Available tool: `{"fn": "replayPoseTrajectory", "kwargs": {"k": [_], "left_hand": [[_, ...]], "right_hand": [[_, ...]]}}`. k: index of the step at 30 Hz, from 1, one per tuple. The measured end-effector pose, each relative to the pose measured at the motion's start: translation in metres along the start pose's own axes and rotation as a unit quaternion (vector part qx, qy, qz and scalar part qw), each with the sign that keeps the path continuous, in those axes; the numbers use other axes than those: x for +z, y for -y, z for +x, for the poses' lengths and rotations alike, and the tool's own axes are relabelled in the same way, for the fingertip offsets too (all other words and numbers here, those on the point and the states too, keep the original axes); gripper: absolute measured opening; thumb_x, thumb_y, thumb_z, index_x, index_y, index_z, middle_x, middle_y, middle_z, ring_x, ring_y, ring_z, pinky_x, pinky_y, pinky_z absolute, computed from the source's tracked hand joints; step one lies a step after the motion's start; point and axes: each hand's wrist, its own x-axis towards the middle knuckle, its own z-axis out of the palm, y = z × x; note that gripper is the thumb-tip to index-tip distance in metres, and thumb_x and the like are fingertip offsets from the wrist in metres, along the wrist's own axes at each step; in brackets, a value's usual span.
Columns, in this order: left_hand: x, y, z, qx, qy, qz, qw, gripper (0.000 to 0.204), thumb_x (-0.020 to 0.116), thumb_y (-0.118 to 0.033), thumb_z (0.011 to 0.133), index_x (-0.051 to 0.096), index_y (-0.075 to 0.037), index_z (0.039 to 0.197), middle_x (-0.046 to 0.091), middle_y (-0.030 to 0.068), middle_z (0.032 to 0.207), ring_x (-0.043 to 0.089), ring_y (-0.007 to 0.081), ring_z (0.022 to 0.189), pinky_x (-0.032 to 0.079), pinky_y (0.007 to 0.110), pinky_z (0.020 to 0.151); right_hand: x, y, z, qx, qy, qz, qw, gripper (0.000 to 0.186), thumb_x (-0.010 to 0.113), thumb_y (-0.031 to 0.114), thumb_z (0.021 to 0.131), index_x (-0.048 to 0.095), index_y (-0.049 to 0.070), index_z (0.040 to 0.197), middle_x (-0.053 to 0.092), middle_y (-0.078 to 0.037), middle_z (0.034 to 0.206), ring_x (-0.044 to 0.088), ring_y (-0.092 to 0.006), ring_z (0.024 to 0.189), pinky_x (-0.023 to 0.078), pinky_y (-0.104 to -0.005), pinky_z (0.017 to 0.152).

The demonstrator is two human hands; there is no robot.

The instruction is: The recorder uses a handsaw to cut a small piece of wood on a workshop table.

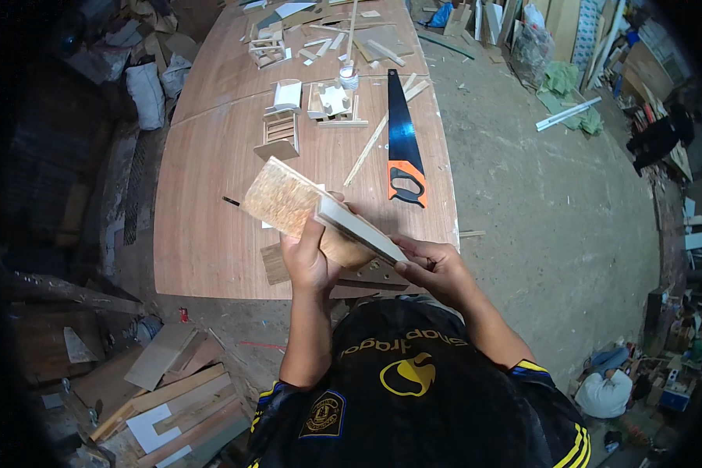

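My left hand (310, 257) is closed round a small wooden assembly (279, 196) above the near part of the table. One panel of it has a mottled tan face. Against that panel, at an angle, runs a pale narrow board (357, 227) with a dark lower edge. The fingers of my right hand (435, 271) pinch the near right end of this board. Part of the assembly is hidden behind my left hand. Beneath it on the table lie a brown wood piece (274, 265) and a dark board with holes (378, 273).
On the wooden table (203, 218) lies a handsaw (402, 125) with an orange handle. Further off are small wooden furniture models (279, 134), a white jar (349, 78), thin strips (366, 148) and offcuts. Wood scraps (179, 398) are piled at lower left.
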Motion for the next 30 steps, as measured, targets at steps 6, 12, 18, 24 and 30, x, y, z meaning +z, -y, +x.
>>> {"fn": "replayPoseTrajectory", "kwargs": {"k": [6, 12, 18, 24, 30], "left_hand": [[-0.010, 0.005, -0.003, 0.032, 0.042, -0.007, 0.999, 0.060, 0.069, -0.037, 0.088, 0.049, 0.006, 0.125, 0.060, 0.0163, 0.117, 0.065, 0.0321, 0.101, 0.056, 0.045, 0.087], [-0.007, 0.003, -0.006, 0.032, 0.023, 0.040, 0.998, 0.071, 0.077, -0.041, 0.081, 0.046, 0.005, 0.125, 0.058, 0.0149, 0.117, 0.065, 0.0305, 0.102, 0.057, 0.043, 0.086], [-0.003, 0.006, -0.007, 0.043, 0.009, 0.002, 0.999, 0.068, 0.079, -0.034, 0.080, 0.047, 0.006, 0.125, 0.063, 0.0171, 0.111, 0.067, 0.0338, 0.098, 0.058, 0.046, 0.084], [0.009, 0.007, -0.008, 0.019, -0.024, 0.026, 0.999, 0.057, 0.072, -0.031, 0.087, 0.048, 0.006, 0.124, 0.061, 0.0168, 0.113, 0.066, 0.0311, 0.098, 0.057, 0.044, 0.084], [0.013, 0.020, 0.002, -0.049, -0.097, 0.047, 0.993, 0.039, 0.063, -0.021, 0.094, 0.053, 0.007, 0.119, 0.065, 0.0166, 0.104, 0.067, 0.0290, 0.094, 0.058, 0.043, 0.080]], "right_hand": [[0.003, 0.000, -0.005, 0.010, 0.029, 0.072, 0.997, 0.045, 0.067, 0.019, 0.093, 0.056, -0.005, 0.130, 0.066, -0.011, 0.118, 0.061, -0.0138, 0.105, 0.050, -0.0291, 0.092], [0.003, -0.009, -0.005, -0.011, 0.039, 0.099, 0.994, 0.047, 0.068, 0.019, 0.093, 0.055, -0.004, 0.132, 0.067, -0.012, 0.117, 0.062, -0.0142, 0.104, 0.050, -0.0297, 0.093], [0.000, -0.007, -0.008, -0.004, 0.037, 0.080, 0.996, 0.047, 0.069, 0.019, 0.092, 0.056, -0.001, 0.132, 0.068, -0.010, 0.113, 0.062, -0.0136, 0.104, 0.051, -0.0299, 0.092], [-0.001, -0.012, -0.006, 0.007, 0.022, 0.109, 0.994, 0.046, 0.067, 0.021, 0.093, 0.056, 0.001, 0.134, 0.068, -0.007, 0.109, 0.063, -0.0117, 0.095, 0.052, -0.0277, 0.086], [-0.005, -0.025, 0.003, 0.112, 0.004, 0.150, 0.982, 0.050, 0.068, 0.020, 0.092, 0.052, 0.003, 0.136, 0.060, 0.001, 0.073, 0.046, -0.0024, 0.058, 0.032, -0.0177, 0.050]]}}
